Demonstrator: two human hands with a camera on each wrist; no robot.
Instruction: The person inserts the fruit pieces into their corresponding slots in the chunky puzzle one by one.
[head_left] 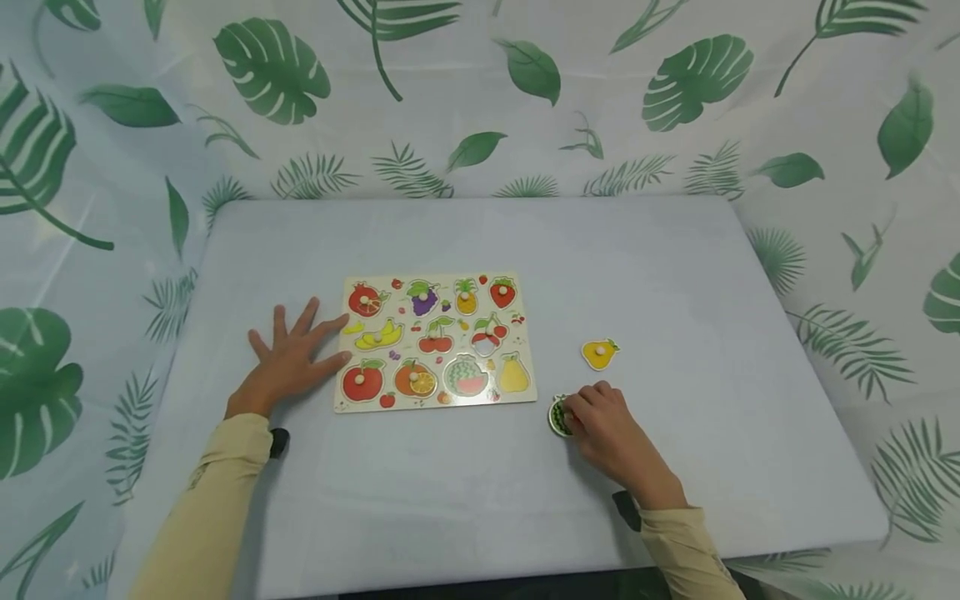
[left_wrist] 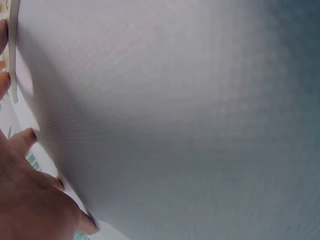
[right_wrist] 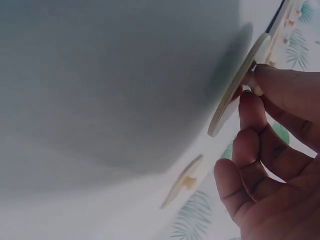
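My left hand [head_left: 288, 367] lies with fingers spread at the left side of a wooden fruit puzzle board [head_left: 401, 398]. Its thumb and index finger touch the board's edge. To the right of the board, my right hand [head_left: 611, 433] pinches the knob of a round watermelon puzzle piece [head_left: 558, 417]. In the right wrist view that piece [right_wrist: 235, 92] is held off the white cloth, and its printed face is mostly hidden. A yellow pear puzzle piece [head_left: 600, 355] with a knob lies on the table beyond the right hand.
The board's watermelon spot [head_left: 466, 377] and pear spot [head_left: 514, 375] show no knobs; several other fruits, such as the apple [head_left: 362, 382], have knobs. A white cloth covers the table [head_left: 637, 250]. Leaf-patterned curtains [head_left: 480, 108] stand behind and at both sides.
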